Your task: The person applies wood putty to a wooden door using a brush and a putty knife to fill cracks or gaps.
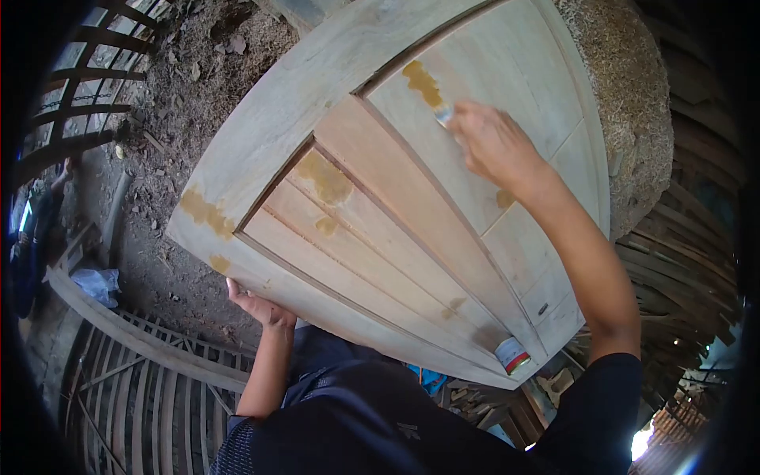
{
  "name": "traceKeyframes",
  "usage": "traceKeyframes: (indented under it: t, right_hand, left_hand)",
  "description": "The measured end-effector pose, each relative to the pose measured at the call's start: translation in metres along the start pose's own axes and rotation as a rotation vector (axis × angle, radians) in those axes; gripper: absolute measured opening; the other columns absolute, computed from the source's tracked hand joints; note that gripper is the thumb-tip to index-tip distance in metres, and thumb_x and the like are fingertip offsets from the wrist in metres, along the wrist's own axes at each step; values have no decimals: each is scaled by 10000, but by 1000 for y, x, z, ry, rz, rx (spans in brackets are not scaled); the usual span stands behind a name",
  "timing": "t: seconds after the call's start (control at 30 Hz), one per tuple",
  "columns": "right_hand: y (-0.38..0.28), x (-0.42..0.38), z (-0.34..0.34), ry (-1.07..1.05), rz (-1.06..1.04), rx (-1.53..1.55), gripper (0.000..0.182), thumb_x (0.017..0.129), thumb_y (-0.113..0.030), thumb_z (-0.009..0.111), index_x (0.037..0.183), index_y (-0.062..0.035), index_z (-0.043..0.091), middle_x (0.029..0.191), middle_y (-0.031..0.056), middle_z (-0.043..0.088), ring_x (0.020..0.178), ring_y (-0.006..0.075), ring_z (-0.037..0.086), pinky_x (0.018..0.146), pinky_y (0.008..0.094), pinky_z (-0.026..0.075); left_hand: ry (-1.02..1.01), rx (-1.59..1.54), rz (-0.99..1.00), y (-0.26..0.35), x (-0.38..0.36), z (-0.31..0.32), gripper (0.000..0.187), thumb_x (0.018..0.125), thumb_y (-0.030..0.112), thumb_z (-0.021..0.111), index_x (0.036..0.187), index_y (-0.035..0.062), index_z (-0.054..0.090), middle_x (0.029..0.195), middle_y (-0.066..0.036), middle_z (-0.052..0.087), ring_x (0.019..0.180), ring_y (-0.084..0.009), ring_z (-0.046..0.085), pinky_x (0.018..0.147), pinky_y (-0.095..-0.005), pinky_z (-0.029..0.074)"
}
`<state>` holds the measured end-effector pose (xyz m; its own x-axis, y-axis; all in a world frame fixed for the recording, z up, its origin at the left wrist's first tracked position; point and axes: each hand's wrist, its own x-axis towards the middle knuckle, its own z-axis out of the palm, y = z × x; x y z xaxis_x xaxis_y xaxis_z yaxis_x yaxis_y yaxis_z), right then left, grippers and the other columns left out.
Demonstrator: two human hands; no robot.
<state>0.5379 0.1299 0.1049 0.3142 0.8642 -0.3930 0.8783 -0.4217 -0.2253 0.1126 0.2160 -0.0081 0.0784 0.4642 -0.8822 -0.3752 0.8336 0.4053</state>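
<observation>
A large pale wooden door (293, 95) with recessed panels lies across the view in front of me. My right hand (495, 146) is closed around a small putty knife (442, 116), whose light blade is blurred. The blade touches the lower end of an ochre streak of filler (422, 81) on the upper panel. My left hand (261, 305) grips the door's near-left edge, with some of its fingers hidden. More filler patches (324, 179) mark the middle panel and the left end. A small open tin (513, 356) with a red and white label sits near the door's lower right end.
Stacked wood strips (673, 237) fill the right side. Slatted wooden frames (158, 388) stand at lower left, near a crumpled plastic bag (96, 285). Dirt and wood debris (214, 71) cover the ground beyond the door. Another person's dark clothing (36, 237) shows at far left.
</observation>
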Motion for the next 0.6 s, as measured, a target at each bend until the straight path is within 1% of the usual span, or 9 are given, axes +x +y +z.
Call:
traceKeyframes:
  t: [0.07, 0.1, 0.17, 0.2, 0.27, 0.3, 0.5, 0.57, 0.6]
  right_hand:
    - [1, -24, -14, -259, 87, -59, 126, 880, -1, 616, 968, 26, 702, 1037, 197, 658, 974, 402, 658, 862, 485, 526]
    - [0, -23, -21, -251, 87, -69, 126, 880, -1, 616, 968, 26, 702, 1037, 197, 658, 974, 402, 658, 862, 485, 526]
    - [2, -14, -33, -498, 181, -163, 131, 885, 3, 606, 972, 16, 704, 1028, 191, 656, 954, 397, 664, 847, 482, 535]
    - [4, -5, -35, -497, 180, -163, 131, 885, 3, 606, 972, 16, 704, 1028, 191, 656, 954, 397, 664, 847, 482, 535]
    - [7, 16, -32, -60, -119, -125, 125, 885, 18, 595, 949, 18, 702, 1039, 178, 665, 938, 397, 669, 840, 482, 538]
    - [7, 15, -26, -58, -115, -117, 125, 885, 18, 595, 949, 18, 702, 1039, 178, 665, 938, 397, 669, 840, 482, 538]
    - [11, -34, -13, -245, 42, -102, 182, 879, 10, 612, 1031, 1, 711, 1067, 158, 684, 949, 377, 679, 846, 468, 552]
    - [10, -28, -39, -542, 63, -274, 219, 881, 5, 613, 1078, -9, 707, 1057, 158, 687, 951, 376, 683, 855, 461, 559]
    - [11, -22, -42, -545, 66, -278, 219, 881, 5, 613, 1078, -9, 707, 1057, 158, 687, 951, 376, 683, 855, 461, 559]
  left_hand:
    - [-9, -1, -12, 1, 0, 1, 828, 944, 706, 440, 1490, 85, 462, 1495, -104, 528, 1367, -307, 485, 1160, -454, 368]
    - [-19, -9, -12, 1, 0, 3, 828, 944, 706, 440, 1490, 85, 462, 1495, -104, 528, 1367, -307, 485, 1160, -454, 368]
    - [-30, 5, 34, 1, 1, 5, 815, 952, 695, 437, 1488, 83, 464, 1490, -102, 531, 1360, -308, 489, 1154, -459, 375]
    - [-30, 5, 35, 0, 1, 1, 815, 952, 695, 437, 1488, 83, 464, 1490, -102, 531, 1360, -308, 489, 1154, -459, 375]
    - [-64, -31, -10, 1, 5, -6, 799, 962, 682, 429, 1484, 79, 469, 1484, -104, 536, 1356, -315, 492, 1153, -465, 378]
    - [-64, -22, -9, 1, 4, -5, 799, 962, 682, 429, 1484, 79, 469, 1484, -104, 536, 1356, -315, 492, 1153, -465, 378]
    - [-64, -26, -8, 0, 3, -6, 816, 954, 702, 420, 1484, 83, 470, 1485, -110, 536, 1355, -325, 494, 1154, -476, 376]
    - [-71, -27, 21, -1, 5, -2, 831, 942, 717, 426, 1481, 86, 476, 1483, -107, 537, 1349, -323, 498, 1150, -479, 377]
    - [-71, -29, 15, -2, 7, -5, 831, 942, 717, 426, 1481, 86, 476, 1483, -107, 537, 1349, -323, 498, 1150, -479, 377]
